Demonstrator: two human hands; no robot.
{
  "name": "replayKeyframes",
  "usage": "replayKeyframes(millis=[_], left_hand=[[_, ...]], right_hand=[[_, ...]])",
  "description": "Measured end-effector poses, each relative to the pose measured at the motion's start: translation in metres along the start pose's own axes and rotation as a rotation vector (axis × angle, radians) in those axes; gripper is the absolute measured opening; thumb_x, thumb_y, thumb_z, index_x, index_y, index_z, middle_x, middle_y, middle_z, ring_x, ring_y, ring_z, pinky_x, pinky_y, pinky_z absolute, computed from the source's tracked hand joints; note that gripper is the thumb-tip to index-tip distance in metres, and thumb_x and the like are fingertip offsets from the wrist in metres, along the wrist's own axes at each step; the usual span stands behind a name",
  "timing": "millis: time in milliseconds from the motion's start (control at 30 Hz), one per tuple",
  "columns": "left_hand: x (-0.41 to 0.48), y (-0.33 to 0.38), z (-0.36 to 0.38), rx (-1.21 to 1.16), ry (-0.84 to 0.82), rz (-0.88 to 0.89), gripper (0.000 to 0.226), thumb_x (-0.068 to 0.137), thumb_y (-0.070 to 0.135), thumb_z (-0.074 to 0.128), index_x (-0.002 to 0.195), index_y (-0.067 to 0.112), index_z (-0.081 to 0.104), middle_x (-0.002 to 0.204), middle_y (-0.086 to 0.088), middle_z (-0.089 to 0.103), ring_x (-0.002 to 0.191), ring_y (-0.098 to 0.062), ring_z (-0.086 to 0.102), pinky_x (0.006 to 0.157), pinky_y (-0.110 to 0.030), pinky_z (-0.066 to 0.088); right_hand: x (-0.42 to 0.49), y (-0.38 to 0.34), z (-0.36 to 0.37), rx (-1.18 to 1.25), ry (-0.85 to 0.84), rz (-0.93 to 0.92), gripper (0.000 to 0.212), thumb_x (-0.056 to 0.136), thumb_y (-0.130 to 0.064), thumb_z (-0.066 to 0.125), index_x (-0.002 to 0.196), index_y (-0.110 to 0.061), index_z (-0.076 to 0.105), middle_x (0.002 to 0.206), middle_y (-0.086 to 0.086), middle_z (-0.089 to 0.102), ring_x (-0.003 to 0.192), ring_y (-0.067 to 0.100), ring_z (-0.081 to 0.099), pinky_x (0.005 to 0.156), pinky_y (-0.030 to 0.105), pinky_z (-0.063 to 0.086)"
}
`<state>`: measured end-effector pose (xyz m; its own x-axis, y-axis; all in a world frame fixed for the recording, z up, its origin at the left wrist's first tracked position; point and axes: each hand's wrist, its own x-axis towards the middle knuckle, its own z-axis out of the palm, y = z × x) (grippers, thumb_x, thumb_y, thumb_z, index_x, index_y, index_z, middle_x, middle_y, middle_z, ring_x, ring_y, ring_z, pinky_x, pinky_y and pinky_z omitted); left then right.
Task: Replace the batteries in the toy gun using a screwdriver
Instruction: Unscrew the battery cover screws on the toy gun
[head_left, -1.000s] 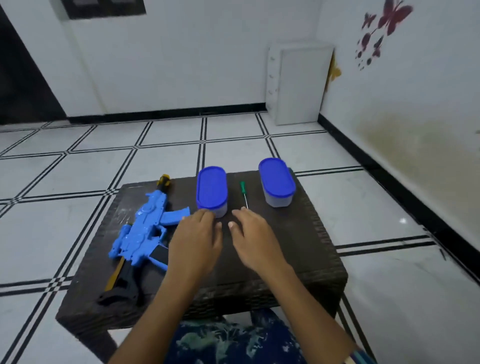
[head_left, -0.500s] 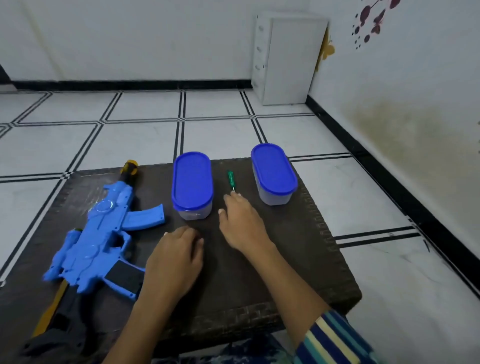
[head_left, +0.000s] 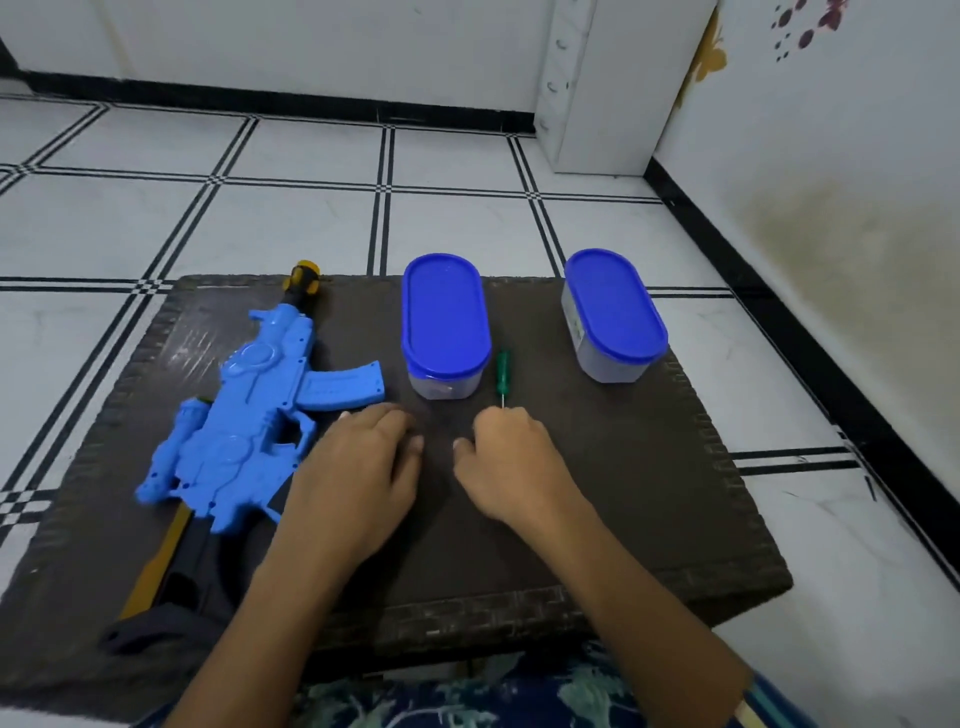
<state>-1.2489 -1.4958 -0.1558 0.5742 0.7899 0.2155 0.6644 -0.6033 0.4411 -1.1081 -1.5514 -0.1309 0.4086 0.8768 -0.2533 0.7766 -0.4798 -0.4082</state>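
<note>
While your left hand (head_left: 363, 467) rested palm-down on dark woven table (head_left: 649, 493), fingers loosely bent, holding nothing, your right hand (head_left: 511, 462) sat with fingers curled over metal tip of green-handled screwdriver (head_left: 502, 371) (pinched or merely touched: cannot tell). Screwdriver lay between two clear oval tubs with blue lids, just beside left tub (head_left: 445, 317), apart from right tub (head_left: 613, 306). Blue plastic toy gun with black-and-yellow stock (head_left: 244, 410) lay flat at table's left side, magazine pointing toward left hand, just beside it.
</note>
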Motion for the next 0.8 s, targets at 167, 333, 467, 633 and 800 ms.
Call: replayKeyframes(millis=[167, 333, 467, 633, 800], left_hand=[[-0.005, -0.029, -0.012, -0.036, 0.049, -0.033, 0.015, 0.091, 0.024, 0.055, 0.1, 0.015, 0.062, 0.103, -0.001, 0.065, 0.095, -0.025, 0.059, 0.078, -0.042, 0.05], [-0.007, -0.052, -0.025, -0.033, 0.092, -0.073, 0.016, 0.084, 0.023, 0.063, 0.095, 0.012, 0.067, 0.106, -0.006, 0.066, 0.097, -0.029, 0.061, 0.093, -0.049, 0.044], [-0.013, -0.066, -0.033, 0.018, -0.058, -0.192, 0.017, 0.085, 0.038, 0.066, 0.096, 0.026, 0.069, 0.145, 0.002, 0.045, 0.135, -0.02, 0.04, 0.115, -0.059, 0.017], [-0.016, -0.067, -0.033, 0.032, -0.103, -0.181, 0.022, 0.09, 0.041, 0.061, 0.098, 0.024, 0.072, 0.154, 0.005, 0.033, 0.142, -0.014, 0.025, 0.117, -0.055, 0.003], [-0.019, -0.073, -0.03, 0.002, -0.061, -0.142, 0.025, 0.091, 0.042, 0.059, 0.102, 0.023, 0.073, 0.154, 0.004, 0.034, 0.143, -0.012, 0.025, 0.118, -0.053, 0.001]], right_hand=[[-0.013, -0.02, 0.001, 0.026, 0.1, -0.058, 0.03, 0.088, -0.023, 0.059, 0.065, -0.008, 0.048, 0.067, 0.007, 0.052, 0.065, 0.027, 0.055, 0.056, 0.032, 0.047], [-0.006, -0.026, 0.0, 0.001, 0.302, 0.111, 0.032, 0.09, -0.035, 0.066, 0.079, -0.012, 0.047, 0.083, 0.001, 0.054, 0.079, 0.022, 0.052, 0.059, 0.029, 0.037], [0.003, -0.022, 0.016, 0.125, 0.283, 0.193, 0.032, 0.086, -0.033, 0.073, 0.085, -0.011, 0.049, 0.09, 0.006, 0.057, 0.097, 0.029, 0.062, 0.064, 0.032, 0.041], [0.003, -0.023, 0.01, 0.417, 0.127, 0.299, 0.013, 0.081, -0.016, 0.067, 0.085, -0.008, 0.058, 0.086, 0.008, 0.07, 0.058, 0.019, 0.072, 0.046, 0.019, 0.05], [-0.02, -0.041, 0.01, 0.905, 0.076, 0.22, 0.021, 0.074, -0.01, 0.072, 0.086, 0.007, 0.069, 0.077, 0.019, 0.073, 0.058, 0.021, 0.073, 0.066, 0.037, 0.063]])
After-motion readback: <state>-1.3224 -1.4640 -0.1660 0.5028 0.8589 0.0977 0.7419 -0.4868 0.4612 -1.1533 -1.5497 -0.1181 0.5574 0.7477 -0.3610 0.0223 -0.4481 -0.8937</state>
